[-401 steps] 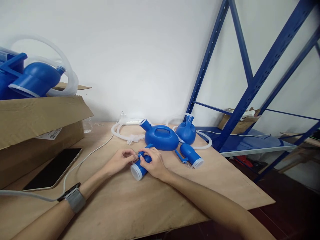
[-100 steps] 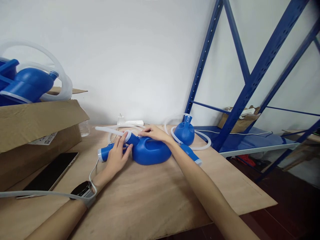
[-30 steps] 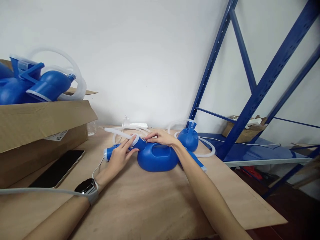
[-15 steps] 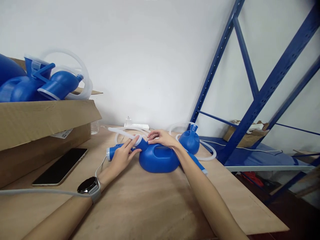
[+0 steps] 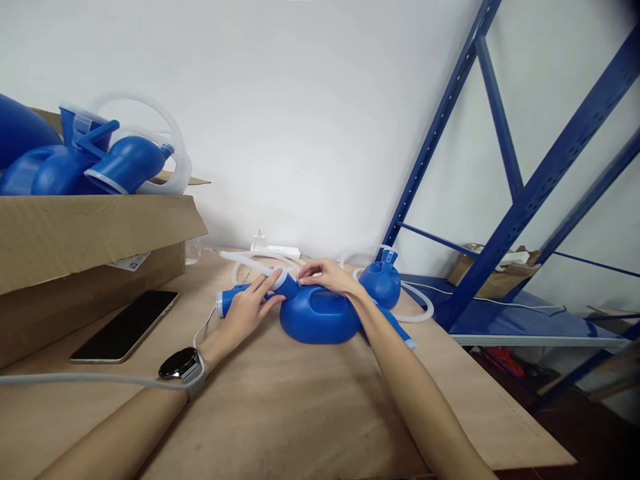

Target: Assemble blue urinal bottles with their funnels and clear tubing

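Note:
A blue plastic urinal bottle lies on its side on the wooden table, its handle slot facing up and its wide neck tilted up to the left. Around that neck, my left hand is closed, with the thumb below and the fingers over the rim. My right hand reaches over the handle, thumb and fingers pinched just behind the neck. What they pinch is mostly hidden, small and pale. A translucent hose runs by the neck. Blue funnel-like pieces with pale rims lie on the left and on the right.
Behind on the right stands another blue bottle with a coiled hose. A cardboard box full of blue bottles and a phone are on the left. A power strip lies by the wall. Blue shelving borders the table's right side.
The view has shifted slightly, so things sit a little further right. Both hands keep nearly the same hold at the bottle's neck; the right fingertips have moved only slightly.

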A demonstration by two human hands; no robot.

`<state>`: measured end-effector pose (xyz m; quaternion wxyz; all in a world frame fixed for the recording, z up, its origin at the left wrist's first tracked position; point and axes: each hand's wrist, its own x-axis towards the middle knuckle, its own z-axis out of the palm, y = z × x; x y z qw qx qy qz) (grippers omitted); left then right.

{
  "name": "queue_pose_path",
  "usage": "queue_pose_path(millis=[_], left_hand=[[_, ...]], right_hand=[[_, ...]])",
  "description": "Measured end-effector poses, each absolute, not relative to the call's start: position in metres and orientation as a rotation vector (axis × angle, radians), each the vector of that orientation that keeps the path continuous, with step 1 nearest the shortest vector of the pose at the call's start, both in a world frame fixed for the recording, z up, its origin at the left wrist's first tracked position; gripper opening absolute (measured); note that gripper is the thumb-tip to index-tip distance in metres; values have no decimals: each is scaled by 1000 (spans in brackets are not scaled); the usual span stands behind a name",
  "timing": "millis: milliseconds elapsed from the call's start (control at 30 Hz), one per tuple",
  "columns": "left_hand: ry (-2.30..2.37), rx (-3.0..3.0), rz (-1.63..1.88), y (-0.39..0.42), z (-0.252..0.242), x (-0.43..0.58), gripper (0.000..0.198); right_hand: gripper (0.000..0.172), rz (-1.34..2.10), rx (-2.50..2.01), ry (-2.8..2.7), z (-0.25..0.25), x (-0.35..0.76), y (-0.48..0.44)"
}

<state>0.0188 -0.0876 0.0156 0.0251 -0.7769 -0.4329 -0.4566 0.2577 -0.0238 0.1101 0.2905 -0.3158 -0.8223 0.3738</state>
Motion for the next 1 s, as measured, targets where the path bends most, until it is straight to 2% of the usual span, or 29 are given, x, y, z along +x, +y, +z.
queue_pose_path(millis=[500, 733, 1000], left_hand=[[-1280, -2334, -1461, -84, 10, 20, 57], [-1156, -2273, -1377, -77, 12, 14, 59], [-1118, -2227, -1281, -77, 14, 10, 60]], right_hand=[[31, 948, -822, -2167, 108, 250, -27], [39, 1006, -838, -2221, 108, 250, -20], [26, 792, -815, -2304, 112, 245, -29]])
